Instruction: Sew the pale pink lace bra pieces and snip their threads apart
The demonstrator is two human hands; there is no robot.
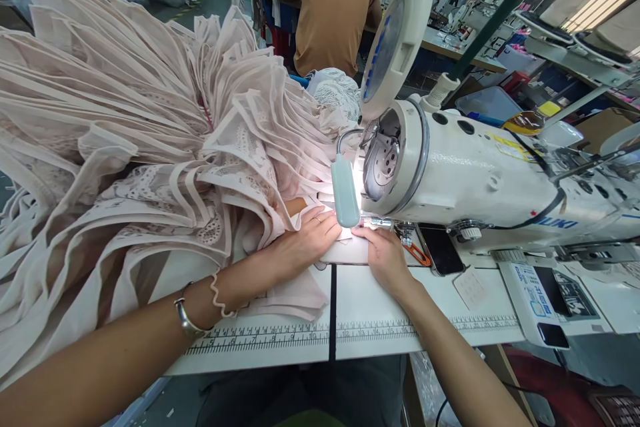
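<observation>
1. Left hand [305, 240]: flat, palm down, fingers spread, pressing the pale pink sheer fabric piece [295, 293] onto the bench; no clenched grip, nothing pinched. A ring on one finger, a coiled band and a metal bracelet [187, 317] at the wrist.
2. Right hand [385, 257]: also flat and open, fingertips pointing toward the needle area, resting on the fabric edge just beside the left hand; grip released, only pressing down.
3. Fabric edge under both hands lying on the white bench [370, 313], right below the small grey-green lamp head [345, 190] on its bent neck, brightly lit there.
4. Behind the lamp, the white industrial sewing machine [480, 173], its round end cover swung open [397, 40] and the inner mechanism showing.
5. Left of the hands, a large heap of pleated pale pink mesh and lace pieces [125, 133], spilling over the bench and touching the pressed piece.
6. Printed ruler strip [350, 333] along the near bench edge; orange-handled tool [417, 255] and dark phone [443, 250] just right of the right hand.
7. Farther back, a person in a brown shirt [333, 7], seated facing away at another bench.
</observation>
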